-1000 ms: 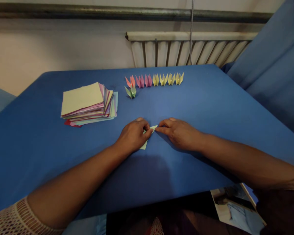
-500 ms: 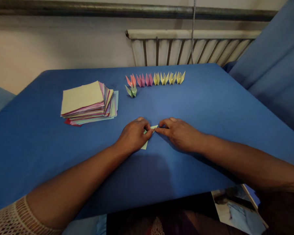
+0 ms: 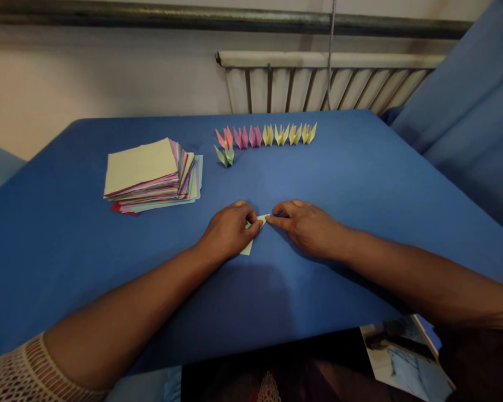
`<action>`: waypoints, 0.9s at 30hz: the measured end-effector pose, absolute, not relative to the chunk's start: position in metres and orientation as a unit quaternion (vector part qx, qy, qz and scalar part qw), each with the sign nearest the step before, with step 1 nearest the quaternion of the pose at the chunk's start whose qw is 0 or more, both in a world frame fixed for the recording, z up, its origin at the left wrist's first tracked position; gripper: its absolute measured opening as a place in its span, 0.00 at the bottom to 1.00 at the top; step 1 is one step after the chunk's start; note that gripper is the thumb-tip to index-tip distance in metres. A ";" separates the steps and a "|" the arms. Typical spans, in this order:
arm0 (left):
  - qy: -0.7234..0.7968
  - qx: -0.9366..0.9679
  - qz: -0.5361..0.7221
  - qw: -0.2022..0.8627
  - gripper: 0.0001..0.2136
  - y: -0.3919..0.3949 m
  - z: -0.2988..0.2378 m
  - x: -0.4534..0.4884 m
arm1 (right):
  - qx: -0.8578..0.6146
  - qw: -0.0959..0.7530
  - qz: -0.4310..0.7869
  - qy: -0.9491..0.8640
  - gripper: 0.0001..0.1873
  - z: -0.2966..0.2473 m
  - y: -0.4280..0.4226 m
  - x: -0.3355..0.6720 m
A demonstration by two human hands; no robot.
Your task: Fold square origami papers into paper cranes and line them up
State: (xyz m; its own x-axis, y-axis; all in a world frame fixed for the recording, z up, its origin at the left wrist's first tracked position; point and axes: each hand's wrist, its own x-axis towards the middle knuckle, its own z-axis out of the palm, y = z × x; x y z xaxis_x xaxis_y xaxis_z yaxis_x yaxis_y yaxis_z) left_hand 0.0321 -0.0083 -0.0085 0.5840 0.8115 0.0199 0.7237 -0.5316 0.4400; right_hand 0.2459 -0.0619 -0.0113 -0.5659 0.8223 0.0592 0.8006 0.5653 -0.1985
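Note:
A small pale green folded paper (image 3: 247,249) lies on the blue table in front of me, partly hidden under my fingers. My left hand (image 3: 229,230) is closed over it, thumb and index finger pressing near its upper part. From the other side my right hand (image 3: 312,226) reaches in with curled fingers, its thumb and index tips at the paper's pointed upper right corner. Beyond my hands stand folded paper cranes: a green crane (image 3: 225,156) in front, with an orange crane (image 3: 224,137), pink cranes (image 3: 248,138) and several yellow cranes (image 3: 289,135) in a row behind.
To the left sits a thick stack of coloured paper sheets (image 3: 142,167), a yellow one on top. The blue-covered table (image 3: 352,184) reaches back to a wall with a radiator (image 3: 276,84) and a pipe (image 3: 151,15). A blue curtain (image 3: 465,95) hangs at the right.
My right fingertips have slid slightly right and up along the paper, toward its pointed corner. The left hand holds its place; the cranes and the stack are unmoved.

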 end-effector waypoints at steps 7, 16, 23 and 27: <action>0.434 0.871 0.122 0.196 0.07 -0.008 -0.011 0.031 | -0.453 0.075 0.067 -0.886 0.21 -0.011 -0.062 0.248; 0.433 0.865 0.132 0.215 0.07 -0.009 -0.009 0.027 | -0.466 0.086 0.071 -0.878 0.21 -0.010 -0.062 0.244; 0.392 0.898 0.122 0.160 0.08 -0.010 -0.006 0.024 | -0.479 0.085 0.084 -0.870 0.20 -0.004 -0.067 0.241; 0.380 0.907 0.114 0.140 0.10 -0.010 -0.006 0.023 | -0.464 0.095 0.091 -0.876 0.22 -0.004 -0.070 0.239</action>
State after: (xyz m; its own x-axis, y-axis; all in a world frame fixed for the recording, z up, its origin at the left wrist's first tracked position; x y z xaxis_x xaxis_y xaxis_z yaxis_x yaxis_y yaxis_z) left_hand 0.0225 -0.0095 -0.0060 0.6847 0.7220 0.0997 0.6581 -0.6712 0.3411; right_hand 0.2394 -0.0696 -0.0044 -0.5518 0.8298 0.0831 0.7952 0.5535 -0.2475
